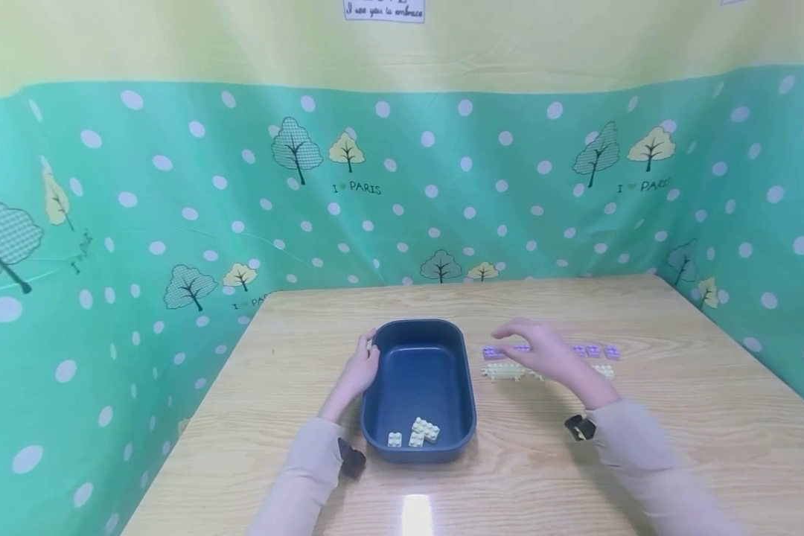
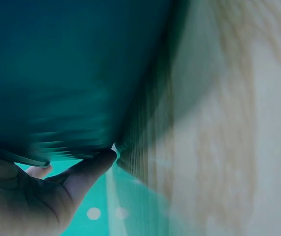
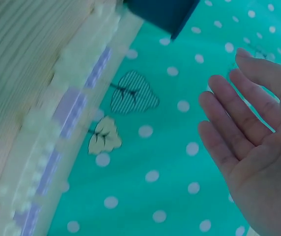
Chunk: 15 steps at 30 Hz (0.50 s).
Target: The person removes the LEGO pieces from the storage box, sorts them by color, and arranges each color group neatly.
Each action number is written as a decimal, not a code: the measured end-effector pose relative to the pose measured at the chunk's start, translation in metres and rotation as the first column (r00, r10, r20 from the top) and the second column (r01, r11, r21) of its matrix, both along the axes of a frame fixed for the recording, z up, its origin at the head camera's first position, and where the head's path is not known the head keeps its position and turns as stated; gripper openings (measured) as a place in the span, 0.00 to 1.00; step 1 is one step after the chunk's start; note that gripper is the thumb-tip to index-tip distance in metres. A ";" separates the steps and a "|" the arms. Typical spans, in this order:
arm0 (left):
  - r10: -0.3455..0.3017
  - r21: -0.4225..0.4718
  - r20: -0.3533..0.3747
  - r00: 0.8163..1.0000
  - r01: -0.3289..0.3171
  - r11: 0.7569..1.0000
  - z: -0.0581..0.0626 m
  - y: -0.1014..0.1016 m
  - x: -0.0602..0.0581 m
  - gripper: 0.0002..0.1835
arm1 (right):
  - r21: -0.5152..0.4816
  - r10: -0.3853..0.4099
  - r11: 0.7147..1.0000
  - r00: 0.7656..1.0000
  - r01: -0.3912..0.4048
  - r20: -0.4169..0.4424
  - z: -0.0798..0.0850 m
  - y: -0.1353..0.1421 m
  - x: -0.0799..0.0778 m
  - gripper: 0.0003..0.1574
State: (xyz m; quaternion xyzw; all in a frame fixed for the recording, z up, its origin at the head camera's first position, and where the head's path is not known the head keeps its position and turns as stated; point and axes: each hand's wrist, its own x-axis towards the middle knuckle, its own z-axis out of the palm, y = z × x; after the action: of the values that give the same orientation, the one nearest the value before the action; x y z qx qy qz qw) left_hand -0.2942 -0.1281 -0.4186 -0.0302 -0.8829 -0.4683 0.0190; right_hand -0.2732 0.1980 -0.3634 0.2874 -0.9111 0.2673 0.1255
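A deep dark blue rectangular bin (image 1: 418, 380) stands on the table, with a few cream toy building bricks (image 1: 425, 429) lying loose at its near end. My left hand (image 1: 363, 366) grips the bin's left rim; from the left wrist, the thumb (image 2: 89, 172) shows against the outer wall. To the right of the bin, my right hand (image 1: 543, 351) hovers over two rows of toy bricks, palm bare and fingers loosely bent. Purple bricks (image 1: 592, 351) form the far row, and cream bricks (image 1: 505, 371) the near one. The hand hides the middle of both rows in the head view.
Under everything is a light wood-grain table (image 1: 522, 461). A green polka-dot curtain (image 1: 402, 201) printed with trees hangs behind it and along both sides. Dark wrist devices (image 1: 580, 427) sit on both cuffs. A bright light patch shows at the table's near side.
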 end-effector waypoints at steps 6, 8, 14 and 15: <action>0.005 -0.004 0.012 1.000 -0.005 1.000 -0.001 -0.001 0.000 0.25 | 0.008 0.051 0.999 0.999 -0.051 -0.006 -0.001 -0.022 -0.001 0.15; 0.005 -0.004 0.012 1.000 -0.004 1.000 -0.002 -0.001 -0.001 0.25 | 0.010 0.071 0.997 0.997 -0.070 -0.016 -0.001 -0.029 -0.002 0.15; 0.009 0.002 0.009 1.000 -0.009 1.000 -0.003 0.000 -0.002 0.25 | 0.037 0.140 0.990 0.989 -0.139 -0.039 -0.002 -0.046 -0.004 0.14; 0.009 0.001 0.005 1.000 -0.009 1.000 -0.003 0.000 -0.003 0.24 | 0.038 0.151 0.988 0.988 -0.150 -0.030 -0.002 -0.048 -0.004 0.14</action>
State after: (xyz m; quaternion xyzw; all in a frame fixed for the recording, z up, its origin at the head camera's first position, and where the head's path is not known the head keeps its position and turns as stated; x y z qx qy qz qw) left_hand -0.2967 -0.1282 -0.4212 -0.0250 -0.8828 -0.4688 0.0189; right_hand -0.2773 0.1497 -0.3653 0.3617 -0.8894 0.2551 0.1146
